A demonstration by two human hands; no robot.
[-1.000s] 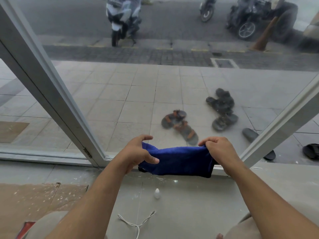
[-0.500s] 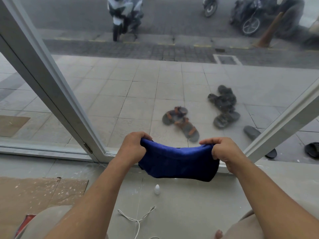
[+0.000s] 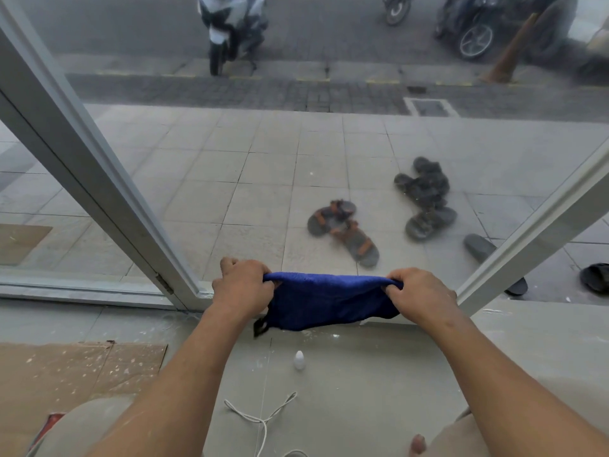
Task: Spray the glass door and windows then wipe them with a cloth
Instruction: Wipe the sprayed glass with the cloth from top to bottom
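Observation:
A blue cloth hangs stretched between my two hands, low in front of the glass pane. My left hand grips its left top corner and my right hand grips its right top corner, both fists closed. The cloth's lower edge droops to the bottom of the white frame. The glass looks hazy and dusty. No spray bottle shows in the head view.
A white cord and a small white cap-like object lie on the floor near my knees. Speckled cardboard covers the floor at left. Outside are several sandals, parked scooters and an orange cone.
Both hands have closed tighter on the cloth's top corners and pulled it taut; my left thumb, spread before, is now tucked into the fist.

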